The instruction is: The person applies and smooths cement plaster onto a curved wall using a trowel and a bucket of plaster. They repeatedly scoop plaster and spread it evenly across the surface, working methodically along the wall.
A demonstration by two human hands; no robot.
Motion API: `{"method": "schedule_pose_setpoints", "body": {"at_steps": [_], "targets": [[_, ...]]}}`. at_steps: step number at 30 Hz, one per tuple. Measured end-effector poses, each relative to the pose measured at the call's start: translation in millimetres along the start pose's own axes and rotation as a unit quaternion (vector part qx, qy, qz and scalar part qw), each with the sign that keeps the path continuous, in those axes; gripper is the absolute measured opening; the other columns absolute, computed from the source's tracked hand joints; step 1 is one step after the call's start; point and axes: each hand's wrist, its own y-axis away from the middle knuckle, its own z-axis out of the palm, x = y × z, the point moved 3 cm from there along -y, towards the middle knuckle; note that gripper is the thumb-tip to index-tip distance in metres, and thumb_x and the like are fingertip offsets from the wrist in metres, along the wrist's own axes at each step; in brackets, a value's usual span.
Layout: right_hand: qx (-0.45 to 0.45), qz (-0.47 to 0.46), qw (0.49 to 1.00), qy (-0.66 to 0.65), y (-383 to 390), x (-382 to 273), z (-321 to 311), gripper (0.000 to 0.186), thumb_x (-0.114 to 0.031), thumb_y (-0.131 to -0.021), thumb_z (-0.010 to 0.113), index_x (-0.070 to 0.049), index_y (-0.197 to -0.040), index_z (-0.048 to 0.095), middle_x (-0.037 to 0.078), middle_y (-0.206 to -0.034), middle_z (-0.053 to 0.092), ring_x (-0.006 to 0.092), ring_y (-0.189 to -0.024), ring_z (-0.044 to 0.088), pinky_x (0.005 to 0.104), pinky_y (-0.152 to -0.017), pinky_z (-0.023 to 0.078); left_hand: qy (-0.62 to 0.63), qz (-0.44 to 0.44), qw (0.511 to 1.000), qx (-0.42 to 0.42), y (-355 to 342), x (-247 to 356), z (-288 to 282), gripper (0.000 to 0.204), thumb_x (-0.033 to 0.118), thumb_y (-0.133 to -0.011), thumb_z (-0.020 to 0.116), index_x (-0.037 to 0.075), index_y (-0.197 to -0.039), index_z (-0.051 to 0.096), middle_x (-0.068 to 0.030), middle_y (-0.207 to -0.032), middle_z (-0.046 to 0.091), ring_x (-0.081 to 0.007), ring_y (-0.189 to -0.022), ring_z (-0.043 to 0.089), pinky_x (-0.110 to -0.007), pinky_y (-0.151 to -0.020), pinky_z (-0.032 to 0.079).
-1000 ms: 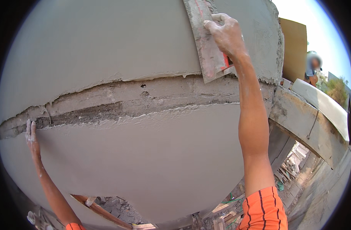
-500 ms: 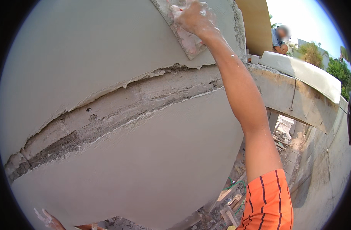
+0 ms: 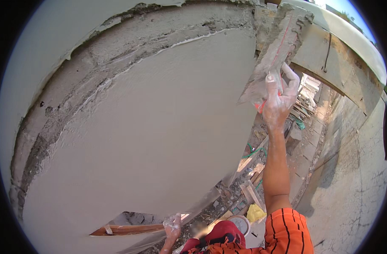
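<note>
A plastering trowel (image 3: 278, 46) with a long flat blade, smeared with wet grey mortar, is in my right hand (image 3: 278, 103). The hand closes round its red handle, thumb stretched along the back. Both stand off the right edge of the smoothly plastered wall (image 3: 159, 122). Above this surface runs a rough bare strip (image 3: 113, 63) with ragged plaster edges. At the lower edge my left hand (image 3: 172, 226), white with plaster, has its fingers bent beside the end of a brown wooden strip (image 3: 134, 230). What those fingers hold, if anything, is hidden.
A concrete beam (image 3: 333, 59) juts out at upper right. Far below lie rubble, planks, a green hose (image 3: 255, 150), a yellow bag (image 3: 255, 213) and a round pale bucket (image 3: 243, 223). A red cloth shape (image 3: 225, 235) shows at the bottom. A stained wall (image 3: 345, 169) stands right.
My right hand has come down and right with the trowel, off the upper plaster. My left hand has shifted right to the wooden strip's end. The view has tilted down.
</note>
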Motion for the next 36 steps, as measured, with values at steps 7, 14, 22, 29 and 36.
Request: {"method": "schedule_pose_setpoints", "body": {"at_steps": [7,14,22,29,36], "targets": [[-0.035,0.531,0.844,0.069,430.1,85.7,-78.6,0.035,-0.01,-0.093,0.047,-0.005,-0.127,0.041,0.012,-0.099,0.062,0.0187,-0.085,0.061,0.0317,-0.078,0.048,-0.122,0.173,0.942,-0.26,-17.8,-45.9,133.0,0.061,0.009,-0.08,0.065,0.002,-0.134,0.039,-0.0216,-0.126,0.049,-0.027,-0.117,0.051,-0.039,-0.099,0.041],[-0.123,0.675,0.703,0.185,657.7,118.3,-153.7,0.043,-0.009,-0.086,0.045,-0.008,-0.128,0.038,0.026,-0.094,0.06,0.0456,-0.09,0.058,0.0495,-0.081,0.045,0.083,-0.176,0.889,-0.414,26.2,-277.7,172.3,0.059,0.017,-0.084,0.062,0.002,-0.135,0.037,-0.0134,-0.128,0.044,-0.0224,-0.115,0.049,-0.033,-0.093,0.042],[-0.098,0.595,0.578,0.55,828.4,167.5,-418.5,0.031,-0.012,-0.084,0.054,-0.005,-0.113,0.058,0.02,-0.107,0.061,0.0369,-0.102,0.055,0.0481,-0.089,0.041,-0.117,-0.434,0.856,-0.257,23.2,-460.9,244.9,0.019,0.01,-0.078,0.061,0.009,-0.089,0.046,-0.0001,-0.065,0.045,-0.0111,-0.047,0.042,-0.027,-0.043,0.036],[-0.3,0.623,0.371,0.62,911.4,188.7,-495.2,0.037,-0.033,-0.081,0.059,-0.011,-0.111,0.061,0.016,-0.113,0.055,0.0336,-0.11,0.049,0.0489,-0.095,0.036,-0.02,-0.44,0.82,-0.366,40.4,-582.0,271.0,0.029,0.03,-0.093,0.053,0.011,-0.115,0.052,-0.0043,-0.09,0.061,-0.0142,-0.074,0.061,-0.028,-0.058,0.049],[-0.339,0.602,0.381,0.614,857.7,161.5,-492.5,0.032,-0.024,-0.081,0.06,-0.01,-0.11,0.057,0.014,-0.106,0.054,0.0339,-0.106,0.054,0.0502,-0.085,0.044,-0.025,-0.488,0.763,-0.424,64.7,-571.9,263.7,0.043,0.03,-0.096,0.046,0.007,-0.133,0.042,-0.0083,-0.123,0.054,-0.018,-0.104,0.058,-0.031,-0.08,0.052]]}}
